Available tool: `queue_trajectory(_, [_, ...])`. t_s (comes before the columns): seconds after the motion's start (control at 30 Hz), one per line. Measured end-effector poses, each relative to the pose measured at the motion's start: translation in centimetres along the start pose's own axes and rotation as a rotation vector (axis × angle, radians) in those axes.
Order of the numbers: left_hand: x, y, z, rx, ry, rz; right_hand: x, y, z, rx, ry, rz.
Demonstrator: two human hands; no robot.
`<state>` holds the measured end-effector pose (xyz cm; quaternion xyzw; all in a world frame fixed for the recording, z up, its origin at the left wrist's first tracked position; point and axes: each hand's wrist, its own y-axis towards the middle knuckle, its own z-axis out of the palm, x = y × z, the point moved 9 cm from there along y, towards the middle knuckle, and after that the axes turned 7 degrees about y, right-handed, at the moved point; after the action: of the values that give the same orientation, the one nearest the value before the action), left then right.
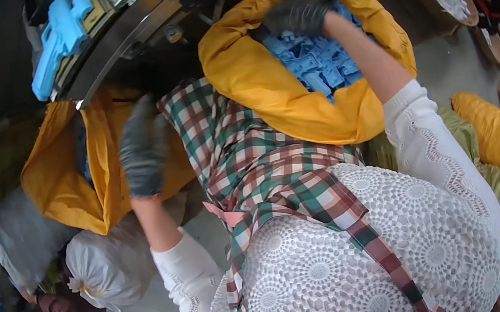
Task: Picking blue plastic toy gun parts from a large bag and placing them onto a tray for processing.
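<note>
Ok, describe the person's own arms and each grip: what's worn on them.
The left grip and right grip wear dark grey gloves with paler bands, though blur hides finer detail. Both arms have white knit sleeves; the right sleeve shows openwork zigzags, and the left sleeve has small openwork holes. Each stops short of its glove, leaving some forearm bare.

An open yellow sack (267, 99) holds blue pieces (318, 62); a metal-edged bench (140, 28), a blue toy gun (61, 43).

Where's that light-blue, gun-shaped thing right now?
In the head view, the light-blue gun-shaped piece is at the upper left, by the metal-edged workbench, just above the leftmost yellow sack in the picture.
</note>
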<state>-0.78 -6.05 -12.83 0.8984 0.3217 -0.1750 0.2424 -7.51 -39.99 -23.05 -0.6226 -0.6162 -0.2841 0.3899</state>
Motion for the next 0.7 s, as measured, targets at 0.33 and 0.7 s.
queue_trajectory(0.33, [-13.0, -2.1, 18.0, 0.694, -0.187, 0.397, -14.0, -8.0, 6.2, -0.183, -0.463, 0.737])
queue_trajectory(0.7, [-7.7, -3.7, 16.8, 0.752, -0.298, 0.077, -13.6, -8.0, 10.3, 0.038, -0.574, 0.785])
